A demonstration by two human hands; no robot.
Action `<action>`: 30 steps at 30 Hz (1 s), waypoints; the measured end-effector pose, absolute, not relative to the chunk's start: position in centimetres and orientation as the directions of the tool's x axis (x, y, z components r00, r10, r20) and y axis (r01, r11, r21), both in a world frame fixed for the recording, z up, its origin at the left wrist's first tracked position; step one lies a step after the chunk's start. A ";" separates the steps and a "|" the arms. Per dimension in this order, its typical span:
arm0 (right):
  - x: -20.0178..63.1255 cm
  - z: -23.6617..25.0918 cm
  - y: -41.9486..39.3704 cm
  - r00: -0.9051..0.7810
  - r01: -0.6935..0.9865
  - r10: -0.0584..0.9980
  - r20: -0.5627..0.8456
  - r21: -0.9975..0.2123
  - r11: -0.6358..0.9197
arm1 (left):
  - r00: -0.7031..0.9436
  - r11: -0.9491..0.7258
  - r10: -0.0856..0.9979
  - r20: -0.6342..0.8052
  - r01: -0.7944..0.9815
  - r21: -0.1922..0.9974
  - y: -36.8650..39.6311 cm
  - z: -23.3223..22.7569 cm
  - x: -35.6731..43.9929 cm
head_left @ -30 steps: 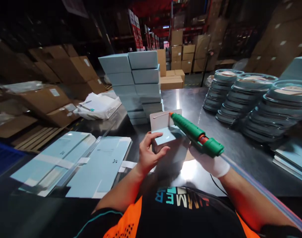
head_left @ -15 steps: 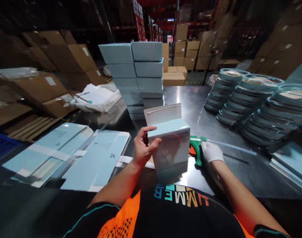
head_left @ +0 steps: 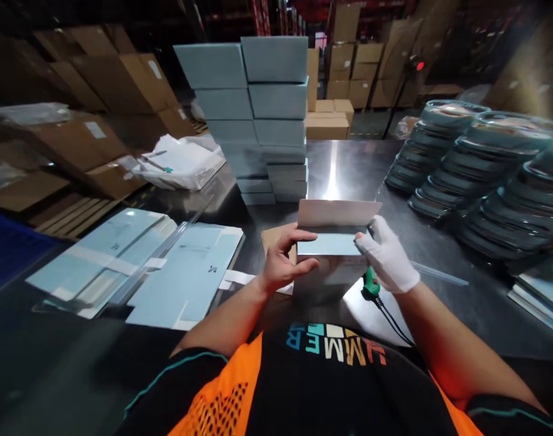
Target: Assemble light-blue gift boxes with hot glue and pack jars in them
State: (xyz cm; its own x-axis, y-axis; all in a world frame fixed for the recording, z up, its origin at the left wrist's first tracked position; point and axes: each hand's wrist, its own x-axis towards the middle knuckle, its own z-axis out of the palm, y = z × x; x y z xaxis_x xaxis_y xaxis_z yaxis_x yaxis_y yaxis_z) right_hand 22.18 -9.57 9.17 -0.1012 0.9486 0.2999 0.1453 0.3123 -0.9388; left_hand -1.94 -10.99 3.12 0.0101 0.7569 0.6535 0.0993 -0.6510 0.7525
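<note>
A tall double stack of pale blue cardboard boxes [head_left: 262, 115] stands on the steel table [head_left: 440, 266]. Flat unfolded blue cartons [head_left: 135, 266] lie left; stacked clear-lidded round containers [head_left: 480, 163] sit right (brown cartons [head_left: 344, 66] behind).

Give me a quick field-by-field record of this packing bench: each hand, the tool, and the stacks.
left hand: bare, gripping the small light-blue cardboard box
right hand: white-gloved, on the box's right end
box flap: white, standing open
green glue gun: lying on the steel table
stacks: light-blue boxes; round lidded trays
</note>
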 end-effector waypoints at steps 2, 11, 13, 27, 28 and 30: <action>23.1 8.3 -9.5 -0.138 0.084 0.929 0.343 -0.931 0.356 | -0.018 -0.716 0.696 0.718 0.070 0.695 -10.4 2.7 -2.0; 24.8 7.1 -11.3 -0.377 0.159 0.778 0.502 -0.793 0.589 | 0.156 -0.834 0.552 0.819 0.079 0.546 -9.6 3.8 -3.0; 24.9 7.3 -11.3 -0.408 0.111 0.747 0.525 -0.783 0.612 | 0.200 -0.870 0.490 0.849 0.054 0.490 -9.7 4.3 -3.1; 26.2 9.1 -8.4 -0.668 0.330 0.545 0.507 -0.455 0.827 | 0.642 -0.909 0.410 0.648 0.346 0.232 -10.5 11.0 -3.9; 27.8 10.6 -7.1 -0.632 0.435 0.613 0.475 -0.438 0.787 | 0.624 -0.898 0.430 0.652 0.367 0.241 -10.8 11.2 -4.1; 32.5 14.1 -3.8 -0.400 0.725 0.772 0.494 -0.345 0.597 | 0.431 -0.817 0.553 0.713 0.450 0.362 -11.1 11.2 -5.1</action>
State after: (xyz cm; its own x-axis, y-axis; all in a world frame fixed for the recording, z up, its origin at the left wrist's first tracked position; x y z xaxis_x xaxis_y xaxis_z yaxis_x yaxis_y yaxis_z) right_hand 32.53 -3.78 14.07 -0.3999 0.7718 0.4943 0.7245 0.5965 -0.3453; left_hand -5.05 -11.12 11.16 0.4315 0.5533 0.7125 0.4497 -0.8166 0.3618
